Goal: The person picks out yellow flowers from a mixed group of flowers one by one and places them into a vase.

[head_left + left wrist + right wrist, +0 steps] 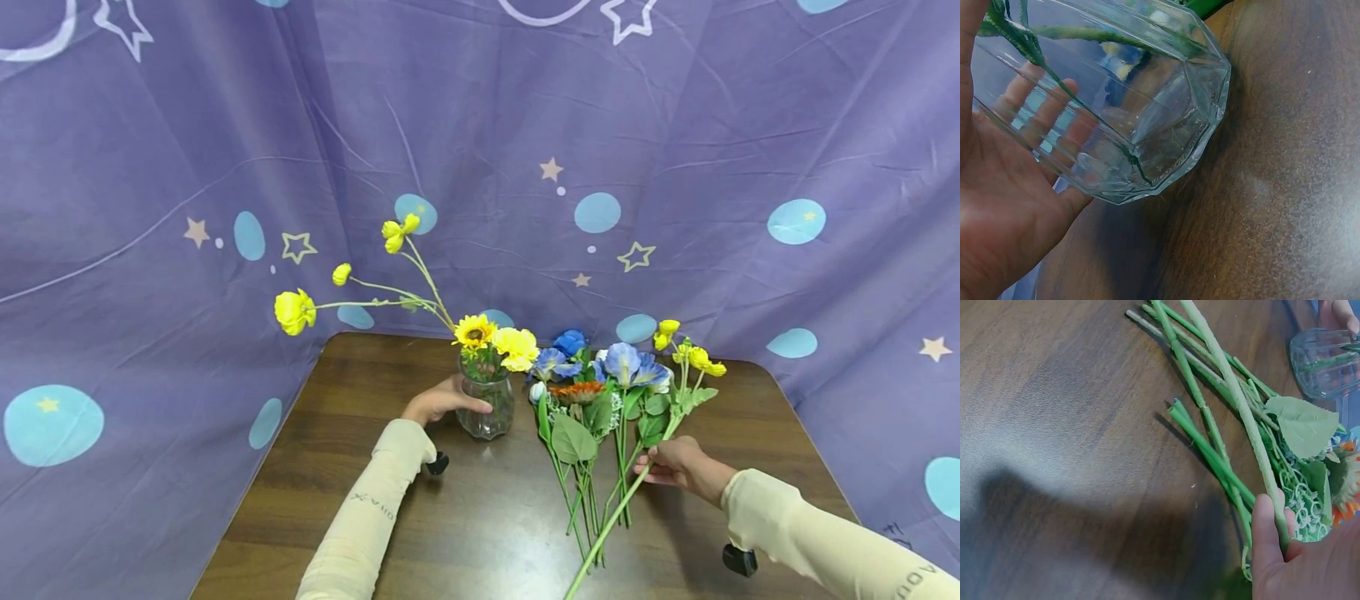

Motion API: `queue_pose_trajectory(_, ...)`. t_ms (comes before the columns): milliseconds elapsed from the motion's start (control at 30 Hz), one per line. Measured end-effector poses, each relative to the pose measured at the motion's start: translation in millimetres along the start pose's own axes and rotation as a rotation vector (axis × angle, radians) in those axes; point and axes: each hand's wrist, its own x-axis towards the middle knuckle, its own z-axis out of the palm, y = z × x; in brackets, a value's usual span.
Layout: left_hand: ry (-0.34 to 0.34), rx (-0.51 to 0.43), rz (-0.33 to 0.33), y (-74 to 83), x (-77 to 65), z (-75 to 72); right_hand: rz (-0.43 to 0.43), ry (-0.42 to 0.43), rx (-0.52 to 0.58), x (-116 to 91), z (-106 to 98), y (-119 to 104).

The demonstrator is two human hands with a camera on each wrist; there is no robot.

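Observation:
My left hand (448, 400) grips the clear glass vase (487, 421) at the back of the table, thumb across the front. In the left wrist view its fingers show through the faceted glass, with green stems inside. The vase holds a sunflower (475, 332), a pale yellow bloom (516, 348) and a long branching yellow flower (296, 312) leaning far left. On the right, my right hand (681, 463) pinches the thick green stem (1244, 412) of another yellow-flowered branch (699, 358). That stem slants over the pile, its lower end toward the table's front.
A pile of loose flowers lies right of the vase: blue blooms (624, 364), an orange flower (577, 392), a white bud (537, 392) and broad leaves (573, 439). Their stems point toward the front of the brown wooden table (300, 500). A purple patterned cloth (480, 167) hangs behind.

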Motion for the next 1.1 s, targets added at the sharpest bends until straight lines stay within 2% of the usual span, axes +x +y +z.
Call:
queue_pose_trajectory(600,0.013,0.013,0.008,0.6,0.3,0.1,-0.131,0.013,0.005,-15,9,-25)
queue_pose_trajectory(833,0.006,0.005,0.006,3.0,-1.5,1.7,-0.157,0.023,-0.020,-17,11,-30)
queue_pose_trajectory(1100,-0.006,0.013,0.026,2.8,-2.1,1.7,-0.183,0.001,0.016,-21,12,-39)
